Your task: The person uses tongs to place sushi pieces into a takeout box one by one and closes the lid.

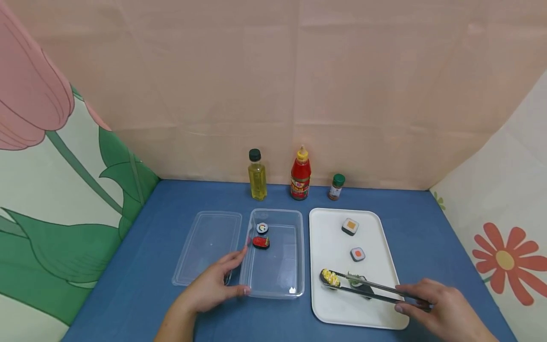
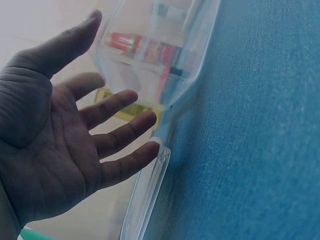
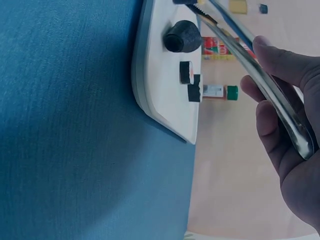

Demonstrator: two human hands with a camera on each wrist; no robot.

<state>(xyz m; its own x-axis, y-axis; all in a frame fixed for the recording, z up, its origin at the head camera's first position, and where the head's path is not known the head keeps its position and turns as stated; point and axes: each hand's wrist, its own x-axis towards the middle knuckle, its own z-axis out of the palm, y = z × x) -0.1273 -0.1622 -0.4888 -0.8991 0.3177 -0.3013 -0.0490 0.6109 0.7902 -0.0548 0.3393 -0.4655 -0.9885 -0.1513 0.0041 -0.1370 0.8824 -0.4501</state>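
While the clear lid (image 1: 208, 247) lies at the far left of the blue surface (image 1: 427, 228), the clear container (image 1: 275, 285), already holding two sushi pieces (image 1: 261, 236), is steadied by the left hand (image 1: 213, 285), its grip loose with straight fingers against the wall. On the white tray (image 1: 329, 304) to the right, a yellow-topped piece (image 1: 330, 277) is clamped in metal tongs (image 1: 367, 287), which are squeezed by the right hand (image 1: 440, 306). By the look of it, three more pieces remain on the tray, one dark and lying under the tongs.
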